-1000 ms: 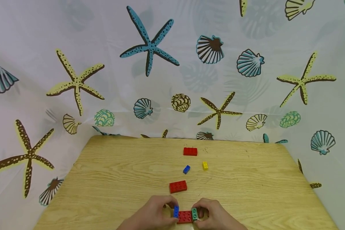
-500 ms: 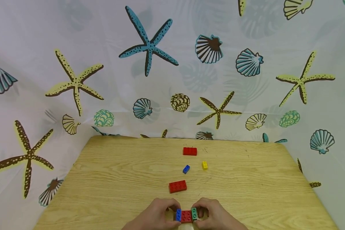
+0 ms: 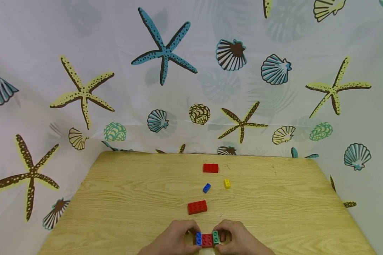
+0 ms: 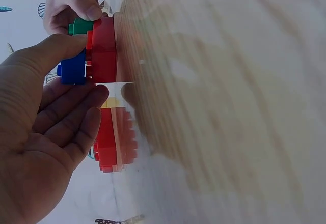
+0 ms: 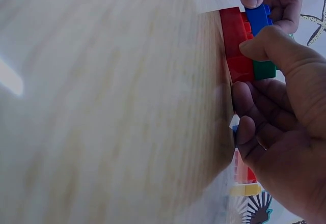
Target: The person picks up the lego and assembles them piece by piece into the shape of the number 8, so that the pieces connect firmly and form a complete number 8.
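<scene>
At the near edge of the table, a red brick (image 3: 207, 240) lies studs up between both hands. My left hand (image 3: 180, 236) pinches a small blue brick (image 3: 199, 239) between thumb and fingers, over the red brick's left end. In the left wrist view, red studs still show below the blue brick (image 4: 74, 69). With thumb and fingers, my right hand (image 3: 234, 236) grips a small green brick (image 3: 215, 237) at the other end. The right wrist view has this green brick (image 5: 265, 70) sitting flush on the red brick (image 5: 237, 46), and the right thumb touching the red one.
Beyond the hands, another red brick (image 3: 197, 207) lies on the wooden table (image 3: 131, 198). Farther back are a small blue brick (image 3: 206, 188), a small yellow brick (image 3: 227, 183) and a third red brick (image 3: 210, 168). A patterned curtain (image 3: 178, 88) hangs behind the table.
My left hand has moved a little to the right with the blue brick, from the red brick's left side to over its left end. The right hand has stayed in place.
</scene>
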Demonstrator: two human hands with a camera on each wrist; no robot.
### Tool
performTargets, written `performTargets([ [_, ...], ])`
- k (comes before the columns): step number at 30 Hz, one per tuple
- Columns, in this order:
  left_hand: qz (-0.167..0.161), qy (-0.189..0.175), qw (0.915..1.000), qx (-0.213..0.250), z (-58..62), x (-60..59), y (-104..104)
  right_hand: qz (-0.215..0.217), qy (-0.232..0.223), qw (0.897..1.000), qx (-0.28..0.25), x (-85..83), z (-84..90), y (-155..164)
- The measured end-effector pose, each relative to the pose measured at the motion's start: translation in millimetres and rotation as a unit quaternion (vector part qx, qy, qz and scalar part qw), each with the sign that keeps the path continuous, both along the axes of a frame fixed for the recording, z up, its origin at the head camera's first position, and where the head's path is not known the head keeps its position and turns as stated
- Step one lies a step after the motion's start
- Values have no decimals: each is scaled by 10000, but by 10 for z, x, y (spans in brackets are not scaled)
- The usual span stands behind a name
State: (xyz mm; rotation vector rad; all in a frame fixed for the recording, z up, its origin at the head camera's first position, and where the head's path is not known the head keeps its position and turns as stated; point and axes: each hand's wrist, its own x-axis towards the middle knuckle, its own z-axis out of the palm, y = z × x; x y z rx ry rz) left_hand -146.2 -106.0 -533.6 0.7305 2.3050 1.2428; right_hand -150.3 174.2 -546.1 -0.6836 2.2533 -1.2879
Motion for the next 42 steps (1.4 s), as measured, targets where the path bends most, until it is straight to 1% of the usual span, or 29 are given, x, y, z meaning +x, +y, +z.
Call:
performTargets([
  [3, -26, 143, 9999, 11, 1, -5, -1, 2, 6, 10000, -18, -3, -2, 2],
  [6, -13, 161, 9999, 8, 9, -6, 0, 7, 7, 10000, -25, -5, -2, 0],
  [12, 65, -52, 9999, -68, 21, 3, 32, -35, -115, 9999, -36, -6, -5, -3],
  [15, 110, -100, 9998, -138, 29, 3, 58, -49, -120, 9999, -31, -9, -7, -2],
  [18, 147, -91, 9997, -199, 38, 2, 81, -55, -103, 9999, -17, -14, -8, -2],
  [22, 87, -41, 9998, -197, 57, 4, 89, -79, -160, 9998, -16, -20, -10, -3],
  [25, 94, -164, 9996, -196, 67, 7, 91, -120, -242, 9996, -6, -19, -11, -12],
  [29, 140, -269, 9993, -230, 67, 2, 86, -116, -211, 9997, -18, -13, -4, -14],
  [32, 116, -232, 9993, -262, 65, -8, 78, -79, -140, 9999, -40, -15, -5, -7],
  [39, 140, -250, 9989, -372, 76, -18, 96, -112, -292, 9995, -46, -16, -5, -17],
  [42, 181, -366, 9983, -419, 85, -18, 112, -133, -344, 9993, -89, -12, 3, -20],
])
